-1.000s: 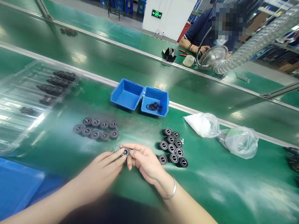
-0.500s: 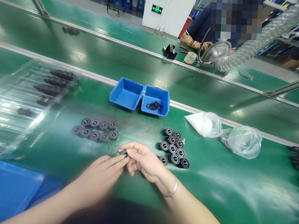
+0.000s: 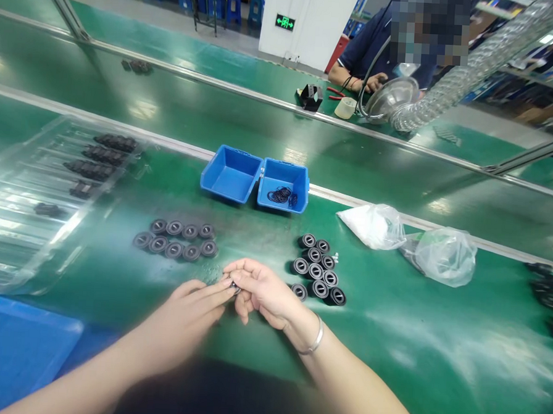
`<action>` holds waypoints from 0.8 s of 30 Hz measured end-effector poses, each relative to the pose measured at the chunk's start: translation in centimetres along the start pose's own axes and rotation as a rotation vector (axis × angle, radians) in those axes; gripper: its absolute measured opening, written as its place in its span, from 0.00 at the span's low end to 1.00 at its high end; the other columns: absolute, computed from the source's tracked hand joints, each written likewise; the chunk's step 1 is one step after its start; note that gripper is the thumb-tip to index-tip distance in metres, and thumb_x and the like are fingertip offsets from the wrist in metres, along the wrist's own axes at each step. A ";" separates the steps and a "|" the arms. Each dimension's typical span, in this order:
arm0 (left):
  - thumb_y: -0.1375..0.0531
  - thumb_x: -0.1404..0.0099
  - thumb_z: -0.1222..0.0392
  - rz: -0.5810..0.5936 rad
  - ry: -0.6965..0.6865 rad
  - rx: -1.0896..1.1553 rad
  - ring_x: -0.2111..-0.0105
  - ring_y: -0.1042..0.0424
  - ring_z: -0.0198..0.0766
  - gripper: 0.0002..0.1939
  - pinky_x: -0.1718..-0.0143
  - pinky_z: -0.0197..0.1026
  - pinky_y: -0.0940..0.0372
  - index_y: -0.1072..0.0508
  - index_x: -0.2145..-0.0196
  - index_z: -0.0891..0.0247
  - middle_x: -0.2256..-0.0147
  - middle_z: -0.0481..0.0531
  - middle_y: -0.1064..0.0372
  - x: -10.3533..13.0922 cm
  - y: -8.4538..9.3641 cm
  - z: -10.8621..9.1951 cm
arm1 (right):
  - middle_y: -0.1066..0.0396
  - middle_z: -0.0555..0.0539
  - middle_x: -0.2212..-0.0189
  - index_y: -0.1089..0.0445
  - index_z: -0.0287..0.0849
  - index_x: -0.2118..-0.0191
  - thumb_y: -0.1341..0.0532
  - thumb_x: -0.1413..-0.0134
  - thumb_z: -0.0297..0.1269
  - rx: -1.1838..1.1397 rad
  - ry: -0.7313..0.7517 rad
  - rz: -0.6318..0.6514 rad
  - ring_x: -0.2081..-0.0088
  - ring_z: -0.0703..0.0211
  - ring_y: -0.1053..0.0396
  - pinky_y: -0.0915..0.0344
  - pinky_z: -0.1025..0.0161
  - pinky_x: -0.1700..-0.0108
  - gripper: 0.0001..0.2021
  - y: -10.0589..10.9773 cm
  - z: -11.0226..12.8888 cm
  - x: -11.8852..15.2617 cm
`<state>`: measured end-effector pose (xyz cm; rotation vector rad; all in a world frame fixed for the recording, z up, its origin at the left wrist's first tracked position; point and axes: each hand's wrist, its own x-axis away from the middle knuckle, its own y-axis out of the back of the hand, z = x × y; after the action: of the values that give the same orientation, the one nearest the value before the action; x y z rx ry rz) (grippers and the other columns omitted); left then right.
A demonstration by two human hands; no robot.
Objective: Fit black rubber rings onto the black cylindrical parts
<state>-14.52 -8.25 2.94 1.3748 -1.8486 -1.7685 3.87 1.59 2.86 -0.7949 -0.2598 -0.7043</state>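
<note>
Just in front of me, both hands meet on a round black cap-like part [image 3: 236,287], mostly covered by fingers. My left hand [image 3: 196,308] presses its fingertips on the part from the left. My right hand [image 3: 265,294], with a silver bangle on the wrist, pinches it between thumb and fingers. Right of my hands stands a cluster of black cylindrical parts [image 3: 316,271] with slotted round tops. To the left, two rows of similar dark round parts [image 3: 174,250] lie on the green table [image 3: 245,360].
Beyond my hands sit two blue bins [image 3: 230,174], the right one holding black rings [image 3: 281,195]. A clear tray [image 3: 30,219] with dark parts lies left, above a blue crate [image 3: 13,354]. Plastic bags [image 3: 445,256] rest at right. A co-worker [image 3: 358,63] sits across.
The left fingers have shifted slightly over the round part, covering more of it. The whole view has moved a little; the parts on the table stay in place.
</note>
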 end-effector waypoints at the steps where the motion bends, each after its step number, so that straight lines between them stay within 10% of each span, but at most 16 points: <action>1: 0.53 0.35 0.76 0.013 -0.014 -0.007 0.40 0.37 0.41 0.19 0.42 0.46 0.45 0.26 0.57 0.65 0.48 0.57 0.27 0.1 0.1 0.2 | 0.29 0.52 0.71 0.35 0.40 0.55 0.33 0.46 0.45 -0.002 0.002 0.003 0.83 0.68 0.31 0.33 0.70 0.83 0.18 0.0 0.0 0.0; 24: 0.52 0.34 0.73 0.137 0.017 -0.107 0.37 0.42 0.46 0.19 0.41 0.46 0.44 0.26 0.52 0.68 0.42 0.60 0.34 0.6 -1.1 -0.9 | 0.26 0.46 0.62 0.37 0.41 0.54 0.36 0.44 0.48 0.026 0.072 -0.012 0.82 0.68 0.30 0.33 0.71 0.83 0.19 -0.1 -0.2 0.1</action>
<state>-13.71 -9.14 1.98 1.1920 -1.7663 -1.7537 3.81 1.37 2.85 -0.7427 -0.2079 -0.7380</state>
